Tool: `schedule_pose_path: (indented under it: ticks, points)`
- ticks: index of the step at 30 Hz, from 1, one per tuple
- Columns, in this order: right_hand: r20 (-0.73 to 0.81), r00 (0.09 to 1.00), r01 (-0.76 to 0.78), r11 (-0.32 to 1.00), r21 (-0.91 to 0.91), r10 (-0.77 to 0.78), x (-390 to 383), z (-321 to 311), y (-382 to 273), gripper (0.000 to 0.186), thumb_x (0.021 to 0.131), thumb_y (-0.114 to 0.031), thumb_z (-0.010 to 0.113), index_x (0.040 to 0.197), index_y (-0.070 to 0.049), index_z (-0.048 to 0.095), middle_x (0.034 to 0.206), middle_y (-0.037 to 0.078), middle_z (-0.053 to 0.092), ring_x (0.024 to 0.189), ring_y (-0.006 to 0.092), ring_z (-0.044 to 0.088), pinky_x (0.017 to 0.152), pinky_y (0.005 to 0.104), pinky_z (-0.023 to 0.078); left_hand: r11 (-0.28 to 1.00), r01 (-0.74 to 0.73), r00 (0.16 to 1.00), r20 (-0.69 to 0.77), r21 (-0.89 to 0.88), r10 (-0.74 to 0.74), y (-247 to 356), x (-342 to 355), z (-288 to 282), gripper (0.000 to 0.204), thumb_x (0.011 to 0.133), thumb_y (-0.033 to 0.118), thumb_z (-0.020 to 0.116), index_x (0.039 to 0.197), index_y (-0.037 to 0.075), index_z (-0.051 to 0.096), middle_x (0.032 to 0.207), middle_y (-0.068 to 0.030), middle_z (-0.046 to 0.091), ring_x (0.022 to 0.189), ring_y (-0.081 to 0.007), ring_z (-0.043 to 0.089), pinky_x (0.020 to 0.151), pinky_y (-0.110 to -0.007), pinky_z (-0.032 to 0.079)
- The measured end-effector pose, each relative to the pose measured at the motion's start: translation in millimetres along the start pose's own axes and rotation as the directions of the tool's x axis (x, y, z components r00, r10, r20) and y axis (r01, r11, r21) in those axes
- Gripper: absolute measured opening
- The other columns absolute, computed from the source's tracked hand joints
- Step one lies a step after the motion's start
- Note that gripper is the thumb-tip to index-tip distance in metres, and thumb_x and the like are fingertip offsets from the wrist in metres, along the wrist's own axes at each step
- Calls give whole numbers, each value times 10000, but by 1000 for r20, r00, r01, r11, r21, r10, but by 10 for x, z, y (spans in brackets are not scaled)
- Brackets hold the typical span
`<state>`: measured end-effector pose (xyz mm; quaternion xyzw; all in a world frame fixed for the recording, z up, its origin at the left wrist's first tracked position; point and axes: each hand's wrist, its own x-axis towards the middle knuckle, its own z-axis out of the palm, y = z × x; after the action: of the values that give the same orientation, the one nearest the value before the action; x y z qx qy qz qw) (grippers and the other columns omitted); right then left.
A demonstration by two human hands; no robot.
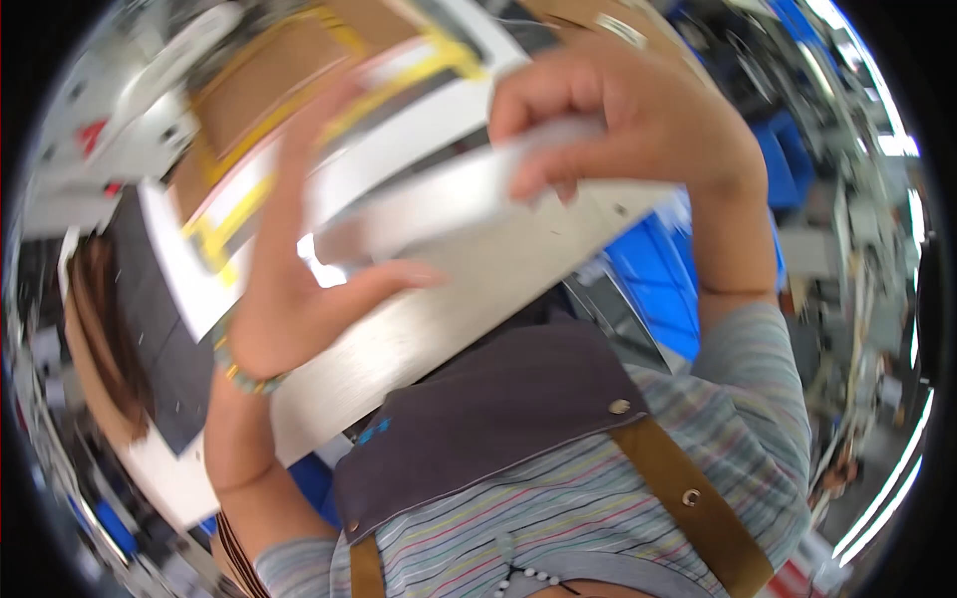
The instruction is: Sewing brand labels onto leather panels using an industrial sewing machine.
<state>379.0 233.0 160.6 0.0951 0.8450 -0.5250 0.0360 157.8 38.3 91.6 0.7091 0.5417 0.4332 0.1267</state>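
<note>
My right hand (628,125) is closed on one end of a pale, flat, strip-like piece (439,204). Motion smears the piece, so its kind cannot be made out. It hangs over the table's near side and points toward my left hand (289,289). That hand is open, thumb and fingers spread wide around the piece's far end; whether it touches the piece I cannot tell. Beyond both hands lies a brown board (274,85) with yellow tape edges and white borders.
A white machine (164,110) with red marks stands at the far left. Brown strips (105,329) lie beside a dark grey mat (150,319) on the left. The pale table edge (429,339) runs before my apron (478,409). A blue bin (663,284) sits below on the right.
</note>
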Motion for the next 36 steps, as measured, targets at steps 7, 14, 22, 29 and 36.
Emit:
schedule_pose_path:
  ticks: [7, 14, 22, 29, 36]
  points:
    - [171, 985, 2, 1000, 18, -5, 444, 205, 126, 237, 942, -204, 806, 957, 5, 697, 815, 48, 724, 714, 98, 697, 647, 254, 553, 557, 608, 794, 424, -565, -436, -84, -621, -160, 589, 932, -8, 795, 1476, -32, 570, 1246, -69, 701, 928, -99, 683, 834, -267, 578]
    - [82, 997, 2, 991, -137, 9, 1100, 268, 546, 292, 930, -256, 786, 1053, 1, 722, 925, 79, 723, 798, 121, 694, 759, 283, 541, 528, 679, 699, 227, -511, -679, -556, -848, -574, 374, 1081, 113, 628, 1441, 12, 632, 966, -20, 750, 845, -50, 641, 811, -213, 524]
    - [-145, 960, 150, 874, -461, -241, 2010, 212, 1000, 374, 969, -264, 726, 1263, -33, 750, 1093, 131, 758, 1023, 283, 700, 930, 382, 538, 750, 641, 767, -166, 163, -620, -1180, -679, -634, 386, 1020, 169, 691, 1395, 80, 686, 927, -161, 726, 811, -202, 709, 766, -321, 547]
    - [-264, 854, 213, 764, -609, -449, 1821, 123, 1163, 341, 1011, -263, 706, 1248, -20, 743, 1294, 116, 704, 1162, 290, 667, 1037, 383, 511, 602, 407, 913, -315, 687, -258, -1275, -748, -533, 467, 915, 275, 818, 1321, 68, 713, 1111, -112, 668, 999, -308, 674, 844, -404, 563]
    - [-713, 673, -28, 956, -291, -198, 677, -559, 1169, 261, 1014, -246, 727, 1193, -64, 779, 1208, 58, 745, 995, 200, 692, 899, 335, 544, 641, 454, 891, -309, 619, -333, -1307, -766, -611, 443, 894, 237, 831, 1297, 82, 734, 1165, -106, 681, 1086, -321, 662, 935, -406, 541]
